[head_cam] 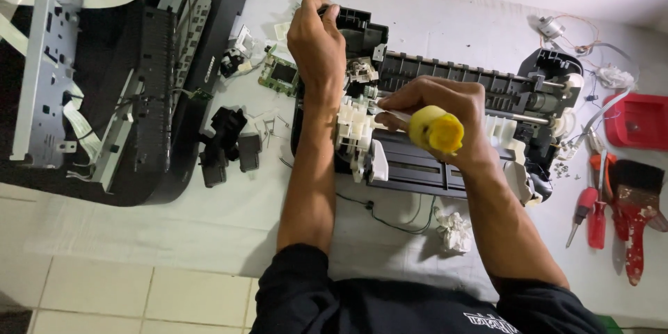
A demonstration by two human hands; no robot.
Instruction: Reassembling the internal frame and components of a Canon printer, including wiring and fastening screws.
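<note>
**Head view: screwdriver at work on the open printer frame**

Head view shows your left hand (pixel 316 42) closed around the far black corner of the printer frame (pixel 459 125), which lies on the desk (pixel 209 223) in front of you, stripped of its cover. Your right hand (pixel 435 108) is closed around a screwdriver (pixel 437 130) with a yellow handle; its tip points into the white plastic part (pixel 355 132) at the left end of the frame. The tip itself is hidden, so I cannot tell if it sits in a screw.

I judge that you are in the step of loosening a fastener there, while the left hand keeps the frame from turning. The next move probably calls for steady downward pressure and a firm hold with the left hand.

To the left lies the black cover (pixel 139 76) with small loose parts (pixel 226 142) beside it. At the right are a red screwdriver (pixel 593 212), a brush (pixel 634 202) and a red tray (pixel 639 122).
</note>
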